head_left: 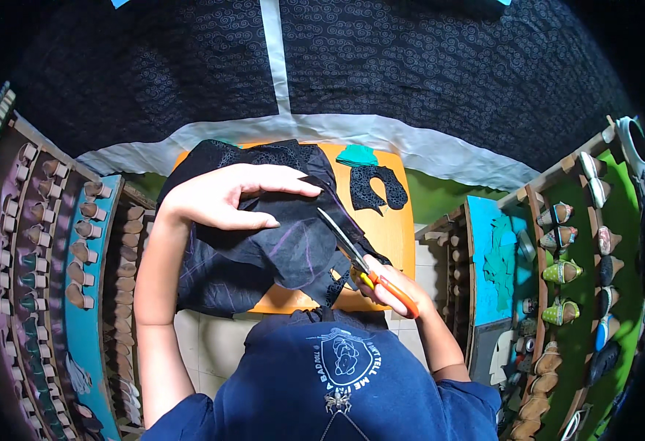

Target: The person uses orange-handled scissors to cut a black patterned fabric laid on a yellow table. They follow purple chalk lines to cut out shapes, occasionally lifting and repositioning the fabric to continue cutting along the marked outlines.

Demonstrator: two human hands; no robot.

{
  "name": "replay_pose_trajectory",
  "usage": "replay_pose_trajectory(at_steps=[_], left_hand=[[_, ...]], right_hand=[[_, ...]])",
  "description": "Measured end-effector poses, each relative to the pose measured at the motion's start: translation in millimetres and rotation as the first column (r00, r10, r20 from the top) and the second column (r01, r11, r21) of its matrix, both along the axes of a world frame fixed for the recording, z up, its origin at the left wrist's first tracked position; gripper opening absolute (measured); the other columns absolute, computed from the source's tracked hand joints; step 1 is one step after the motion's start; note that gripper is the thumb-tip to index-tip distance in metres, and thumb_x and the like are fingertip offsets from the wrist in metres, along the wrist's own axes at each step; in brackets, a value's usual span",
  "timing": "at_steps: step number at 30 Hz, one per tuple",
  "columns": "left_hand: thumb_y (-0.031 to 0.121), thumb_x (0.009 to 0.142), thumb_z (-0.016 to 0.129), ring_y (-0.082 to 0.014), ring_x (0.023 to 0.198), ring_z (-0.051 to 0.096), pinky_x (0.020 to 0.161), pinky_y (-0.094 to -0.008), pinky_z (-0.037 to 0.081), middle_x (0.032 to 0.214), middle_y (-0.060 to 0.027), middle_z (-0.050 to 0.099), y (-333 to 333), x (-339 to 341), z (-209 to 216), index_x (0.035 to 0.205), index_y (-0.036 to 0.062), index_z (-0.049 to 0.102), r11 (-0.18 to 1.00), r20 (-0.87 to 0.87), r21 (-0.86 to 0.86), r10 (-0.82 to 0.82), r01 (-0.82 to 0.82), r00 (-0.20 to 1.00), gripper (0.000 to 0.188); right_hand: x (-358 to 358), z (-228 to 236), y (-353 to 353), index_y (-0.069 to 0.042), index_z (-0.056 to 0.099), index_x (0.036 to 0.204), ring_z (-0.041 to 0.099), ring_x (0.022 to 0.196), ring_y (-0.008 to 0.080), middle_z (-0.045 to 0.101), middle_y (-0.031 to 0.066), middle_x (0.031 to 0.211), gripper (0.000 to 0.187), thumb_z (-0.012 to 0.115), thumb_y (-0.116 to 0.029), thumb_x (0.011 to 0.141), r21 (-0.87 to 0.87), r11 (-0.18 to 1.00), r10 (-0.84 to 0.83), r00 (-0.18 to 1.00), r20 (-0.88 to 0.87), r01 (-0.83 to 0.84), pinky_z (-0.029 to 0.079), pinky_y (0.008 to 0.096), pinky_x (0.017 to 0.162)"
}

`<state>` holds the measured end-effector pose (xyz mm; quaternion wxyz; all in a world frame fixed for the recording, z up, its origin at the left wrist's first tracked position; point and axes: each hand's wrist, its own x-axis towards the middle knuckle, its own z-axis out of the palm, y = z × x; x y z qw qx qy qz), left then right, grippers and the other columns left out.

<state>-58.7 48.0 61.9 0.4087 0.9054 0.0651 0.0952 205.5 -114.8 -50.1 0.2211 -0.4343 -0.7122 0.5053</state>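
Observation:
My left hand (223, 192) rests on a piece of black cloth (293, 242) marked with purple curved lines. Its thumb and fingers are spread apart, with the fingertips near the cloth's right edge. My right hand (412, 288) grips scissors (349, 246) with orange handles. Their blades point up and left, along the right edge of the black cloth, beside a purple line. More black fabric with a swirly pattern (264, 152) lies bunched behind my left hand. Some lacy black scraps (335, 287) show below the blades.
An orange table (403, 235) carries the cloth. At its far right lie a curved black patterned cutout (378, 189) and green pieces (357, 155). Shoe racks stand left (80, 242) and right (550, 250). Dark patterned fabric (411, 66) hangs beyond the table.

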Motion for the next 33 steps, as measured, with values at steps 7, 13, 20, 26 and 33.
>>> replay_pose_trajectory(at_steps=[7, 13, 20, 26, 33], left_hand=[[0.021, 0.073, 0.059, -0.0264, 0.115, 0.042, 0.101, -0.0397, 0.024, 0.122, -0.0105, 0.048, -0.4, 6.7, 0.2, 0.119, 0.0049, 0.047, 0.999, -0.001, -0.034, -0.023, 0.023, 1.0, 0.05], [0.02, 0.074, 0.059, -0.0266, 0.115, 0.041, 0.101, -0.04, 0.024, 0.122, -0.0105, 0.047, -0.2, 6.9, 1.3, 0.119, 0.0051, 0.047, 0.999, -0.012, -0.043, -0.027, 0.026, 1.0, 0.049], [0.02, 0.073, 0.06, -0.0261, 0.116, 0.04, 0.101, -0.0396, 0.023, 0.123, -0.0112, 0.046, 2.0, 6.6, 1.9, 0.12, 0.0036, 0.046, 1.0, -0.028, -0.007, -0.029, 0.029, 0.999, 0.051], [0.021, 0.073, 0.06, -0.0261, 0.117, 0.039, 0.101, -0.0388, 0.024, 0.125, -0.0109, 0.044, 3.6, 7.5, 1.5, 0.12, 0.003, 0.045, 0.999, -0.014, -0.042, -0.034, 0.034, 0.999, 0.052], [0.022, 0.073, 0.06, -0.0266, 0.116, 0.04, 0.1, -0.0391, 0.024, 0.126, -0.011, 0.043, 9.5, 9.9, 0.5, 0.122, 0.0037, 0.043, 0.995, -0.041, -0.04, -0.098, 0.097, 0.994, 0.055]], right_hand=[[-4.2, 1.2, 0.2, -0.007, 0.033, 0.094, 0.05, 0.067, 0.0383, 0.049, 0.0161, 0.072, 0.03, 0.042, -0.034, 0.083, 0.099, 0.994, -0.04, 0.998, -0.037, 0.044, 0.041, 0.0396, 0.06], [0.8, -6.1, 1.7, -0.007, 0.032, 0.093, 0.049, 0.065, 0.0385, 0.048, 0.0168, 0.069, 0.032, 0.041, -0.036, 0.083, 0.047, 0.999, 0.007, 1.0, 0.003, -0.007, 0.04, 0.0406, 0.058], [2.2, -16.5, 2.1, -0.006, 0.032, 0.091, 0.048, 0.063, 0.0398, 0.047, 0.0175, 0.067, 0.033, 0.039, -0.038, 0.084, 0.035, 0.999, -0.004, 1.0, -0.03, 0.005, 0.039, 0.0408, 0.056], [2.2, -4.1, 2.8, -0.006, 0.032, 0.091, 0.048, 0.064, 0.0412, 0.047, 0.0186, 0.066, 0.034, 0.039, -0.039, 0.084, 0.063, 0.998, 0.017, 0.999, 0.045, -0.02, 0.039, 0.0419, 0.055], [3.1, -4.6, 3.3, -0.006, 0.032, 0.094, 0.048, 0.063, 0.0409, 0.048, 0.0183, 0.066, 0.034, 0.04, -0.037, 0.083, 0.09, 0.995, 0.037, 0.999, 0.038, -0.04, 0.038, 0.042, 0.055]])
